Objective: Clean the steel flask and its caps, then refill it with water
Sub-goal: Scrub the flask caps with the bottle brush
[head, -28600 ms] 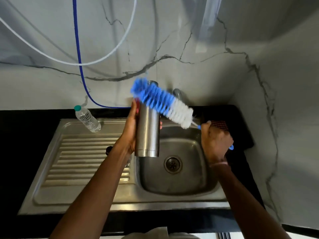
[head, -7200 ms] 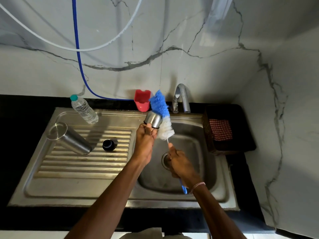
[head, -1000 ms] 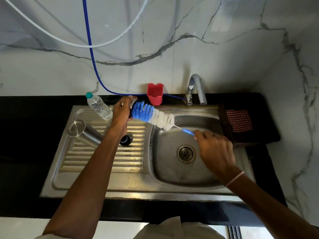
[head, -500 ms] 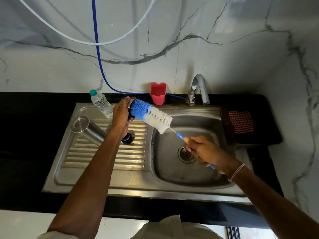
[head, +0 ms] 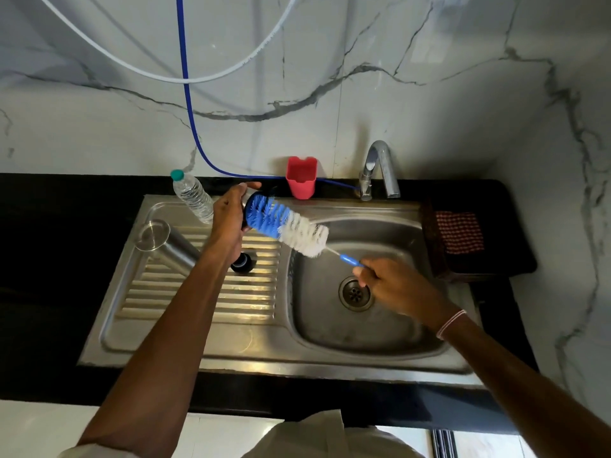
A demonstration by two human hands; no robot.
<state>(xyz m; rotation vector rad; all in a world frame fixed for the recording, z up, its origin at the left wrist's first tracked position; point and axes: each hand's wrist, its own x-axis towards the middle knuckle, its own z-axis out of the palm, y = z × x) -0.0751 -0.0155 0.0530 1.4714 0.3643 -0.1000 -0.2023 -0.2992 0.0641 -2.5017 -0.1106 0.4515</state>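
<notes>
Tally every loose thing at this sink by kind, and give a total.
Steel flask: 1, lying on the drainboard
Flask caps: 2, one in the left hand, one on the drainboard
Bottle brush: 1, in the right hand
Plastic water bottle: 1
Red cup: 1
Basket: 1
Checked cloth: 1
Total: 8

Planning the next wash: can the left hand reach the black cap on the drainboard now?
Likely not yet: the left hand grips a dark cap against the brush. The black cap lies free on the drainboard beside that forearm, so emptying the hand should suffice.
</notes>
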